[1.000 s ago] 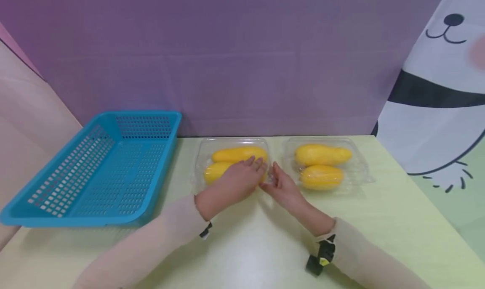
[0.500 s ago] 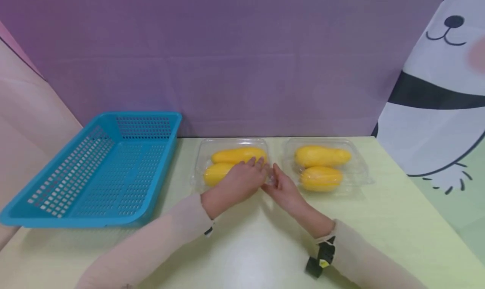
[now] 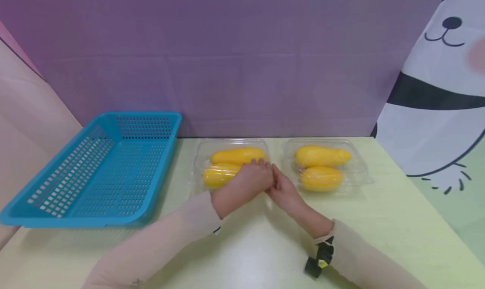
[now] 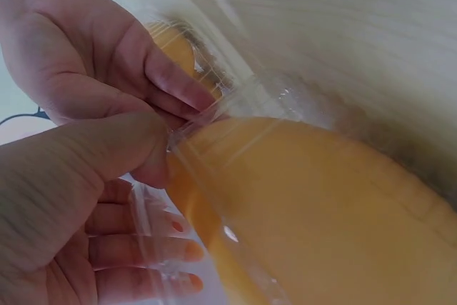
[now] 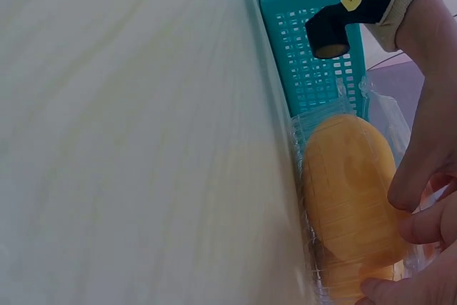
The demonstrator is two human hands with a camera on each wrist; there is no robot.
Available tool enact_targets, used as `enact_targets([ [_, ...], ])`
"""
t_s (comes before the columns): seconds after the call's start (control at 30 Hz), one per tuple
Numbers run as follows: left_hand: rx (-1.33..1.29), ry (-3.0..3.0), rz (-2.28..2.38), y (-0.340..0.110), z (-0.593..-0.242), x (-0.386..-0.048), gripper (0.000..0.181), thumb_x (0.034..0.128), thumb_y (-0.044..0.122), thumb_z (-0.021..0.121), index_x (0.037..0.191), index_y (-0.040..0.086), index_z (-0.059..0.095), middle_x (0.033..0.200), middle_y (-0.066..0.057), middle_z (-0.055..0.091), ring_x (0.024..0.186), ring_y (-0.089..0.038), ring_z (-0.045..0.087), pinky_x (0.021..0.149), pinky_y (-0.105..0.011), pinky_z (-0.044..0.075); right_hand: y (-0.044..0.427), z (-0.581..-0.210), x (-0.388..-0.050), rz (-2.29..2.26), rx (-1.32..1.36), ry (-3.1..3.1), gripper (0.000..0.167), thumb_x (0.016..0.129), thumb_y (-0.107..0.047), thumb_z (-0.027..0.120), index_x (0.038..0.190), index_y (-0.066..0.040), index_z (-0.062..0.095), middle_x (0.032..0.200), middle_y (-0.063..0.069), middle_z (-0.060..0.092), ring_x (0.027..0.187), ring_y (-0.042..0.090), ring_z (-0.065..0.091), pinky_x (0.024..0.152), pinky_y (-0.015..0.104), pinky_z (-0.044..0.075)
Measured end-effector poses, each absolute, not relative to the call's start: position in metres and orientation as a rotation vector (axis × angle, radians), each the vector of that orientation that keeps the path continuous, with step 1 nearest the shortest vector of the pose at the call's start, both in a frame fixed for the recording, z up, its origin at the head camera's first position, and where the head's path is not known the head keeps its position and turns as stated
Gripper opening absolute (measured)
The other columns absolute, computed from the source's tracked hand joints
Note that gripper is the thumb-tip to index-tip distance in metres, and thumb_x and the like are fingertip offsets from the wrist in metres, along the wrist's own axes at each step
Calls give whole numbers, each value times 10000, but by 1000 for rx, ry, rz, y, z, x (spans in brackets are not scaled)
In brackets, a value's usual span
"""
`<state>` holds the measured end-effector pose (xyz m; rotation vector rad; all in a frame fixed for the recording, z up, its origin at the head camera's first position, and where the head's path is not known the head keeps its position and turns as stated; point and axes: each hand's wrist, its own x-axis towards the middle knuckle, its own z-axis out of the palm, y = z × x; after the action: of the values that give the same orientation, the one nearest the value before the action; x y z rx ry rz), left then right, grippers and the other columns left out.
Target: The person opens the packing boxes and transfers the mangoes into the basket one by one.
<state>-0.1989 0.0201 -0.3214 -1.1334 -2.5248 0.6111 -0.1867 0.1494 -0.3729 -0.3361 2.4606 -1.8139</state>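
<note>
A clear plastic clamshell box (image 3: 199, 152) lies mid-table in the head view, holding two long yellow pieces of produce (image 3: 238, 155) whose exact kind I cannot tell. At its right edge my left hand (image 3: 246, 177) pinches the plastic; in the left wrist view its thumb (image 4: 136, 144) is on one side and the fingers lie behind the clear sheet. My right hand (image 3: 285, 191) meets it there, thumb and fingers gripping the same edge. In the right wrist view the box's near yellow piece (image 5: 350, 187) shows under the plastic beside both hands. The pinched rim itself is mostly hidden.
To the right stands a second clear box (image 3: 358, 171) with two yellow pieces (image 3: 322, 178). A blue perforated basket (image 3: 151, 196) sits at the left of the pale table (image 3: 242, 255). A purple cloth (image 3: 235, 70) hangs along the back edge.
My left hand has slid right along the box until its fingers meet my right hand, uncovering more of the front yellow piece. The right hand has barely moved.
</note>
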Motion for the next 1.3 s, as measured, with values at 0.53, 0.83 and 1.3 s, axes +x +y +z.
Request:
enact_targets([
  [0.53,-1232,-2526,580,15,-320,-201,334,971,91,482,1285,6,556,1247,-99,611,1181,-226,557,956,-362,478,148,-369,-185,-1797,-348,2475,642,904,75,486,1425,158,120,1448,290,295,1311,392,361,1043,395,365],
  [0.83,-1239,-2485,609,13,-321,-201,330,978,91,461,1278,-8,556,1219,-102,626,1159,-219,570,948,-354,484,146,-370,-185,-1832,-350,2446,635,897,90,479,1427,152,135,1431,302,320,1317,389,354,1045,380,361],
  [1.3,-1260,-2496,565,7,-308,-206,344,954,107,505,1261,-39,560,1145,-125,649,1021,-216,607,805,-304,527,145,-372,-185,-1840,-370,2440,648,905,68,492,1467,58,170,1389,284,408,1232,384,472,945,286,472],
])
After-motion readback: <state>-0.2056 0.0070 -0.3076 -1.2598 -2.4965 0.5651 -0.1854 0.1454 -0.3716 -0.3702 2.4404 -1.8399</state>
